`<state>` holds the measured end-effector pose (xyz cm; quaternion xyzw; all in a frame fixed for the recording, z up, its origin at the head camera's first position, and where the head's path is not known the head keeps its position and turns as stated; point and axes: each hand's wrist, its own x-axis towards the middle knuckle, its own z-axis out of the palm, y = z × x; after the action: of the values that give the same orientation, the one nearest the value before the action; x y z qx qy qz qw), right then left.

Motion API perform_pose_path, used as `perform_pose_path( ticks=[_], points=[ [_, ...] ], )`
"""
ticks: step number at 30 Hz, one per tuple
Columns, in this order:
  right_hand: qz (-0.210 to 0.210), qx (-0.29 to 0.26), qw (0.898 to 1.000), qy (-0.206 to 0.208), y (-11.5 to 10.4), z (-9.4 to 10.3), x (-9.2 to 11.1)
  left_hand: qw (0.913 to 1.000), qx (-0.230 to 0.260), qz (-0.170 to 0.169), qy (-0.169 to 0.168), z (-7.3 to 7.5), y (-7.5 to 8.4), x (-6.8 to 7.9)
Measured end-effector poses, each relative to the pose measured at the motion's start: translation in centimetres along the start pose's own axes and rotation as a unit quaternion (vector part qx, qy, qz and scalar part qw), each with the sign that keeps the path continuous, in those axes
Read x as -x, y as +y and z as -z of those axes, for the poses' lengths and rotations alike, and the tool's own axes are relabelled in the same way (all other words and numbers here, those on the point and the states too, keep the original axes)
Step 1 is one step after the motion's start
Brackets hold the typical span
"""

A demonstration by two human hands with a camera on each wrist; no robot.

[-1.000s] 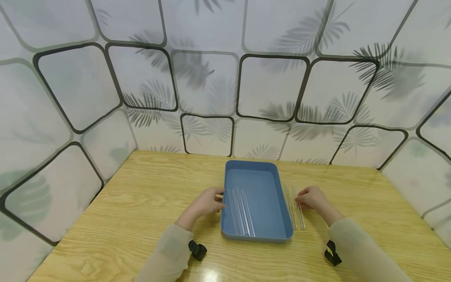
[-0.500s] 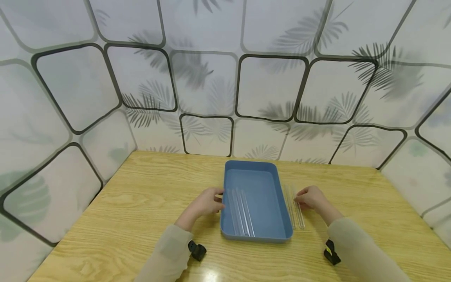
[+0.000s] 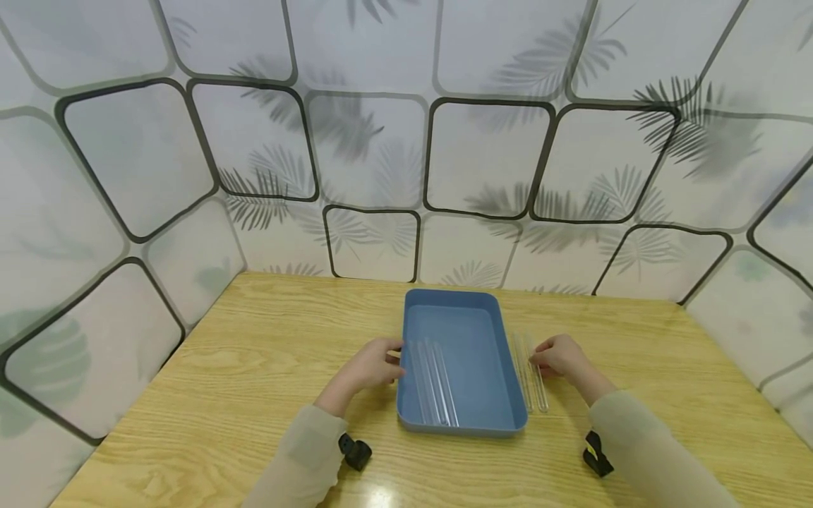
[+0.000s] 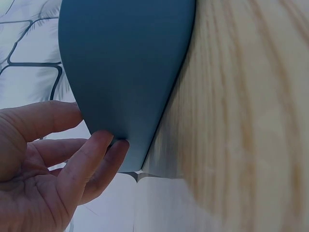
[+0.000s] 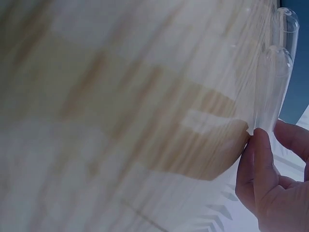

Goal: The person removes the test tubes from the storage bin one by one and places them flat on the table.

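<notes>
A blue rectangular tray (image 3: 473, 353) lies on the table, with several clear test tubes (image 3: 435, 384) side by side along its left part. Against the tray's left outer wall (image 4: 125, 63) rest the fingertips of my left hand (image 3: 371, 363), not wrapped round it. To the right of the tray, two clear test tubes lie on the table. My right hand (image 3: 564, 356) pinches the outer test tube (image 3: 542, 395) between thumb and fingers near its middle. The other test tube (image 5: 288, 20) lies beside it, nearer the tray. In the right wrist view, both rounded ends point upward.
The wooden table (image 3: 273, 339) meets a patterned wall covering (image 3: 375, 148) at the back and sides. Black camera straps (image 3: 356, 451) sit on both sleeves. Overhead light glares off the table's front part.
</notes>
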<state>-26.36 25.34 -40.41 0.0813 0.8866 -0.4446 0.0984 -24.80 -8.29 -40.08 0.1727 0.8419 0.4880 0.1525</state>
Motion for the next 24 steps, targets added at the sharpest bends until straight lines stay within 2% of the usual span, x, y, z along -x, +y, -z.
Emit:
perform_pose_path(
  ticks=[11, 18, 24],
  points=[
    [0.003, 0.014, 1.000, 0.000, -0.06, -0.04, 0.04, 1.0000, 0.003, 0.005, 0.003, -0.04, -0.04, 0.00],
    [0.004, 0.017, 1.000, 0.000, 0.02, -0.02, 0.02, 0.9999, -0.008, -0.011, -0.004, 0.08, 0.18, 0.28],
    [0.004, 0.020, 1.000, 0.002, 0.02, -0.01, 0.09, 1.0000, 0.004, 0.003, -0.001, -0.01, 0.19, 0.17]
  ],
)
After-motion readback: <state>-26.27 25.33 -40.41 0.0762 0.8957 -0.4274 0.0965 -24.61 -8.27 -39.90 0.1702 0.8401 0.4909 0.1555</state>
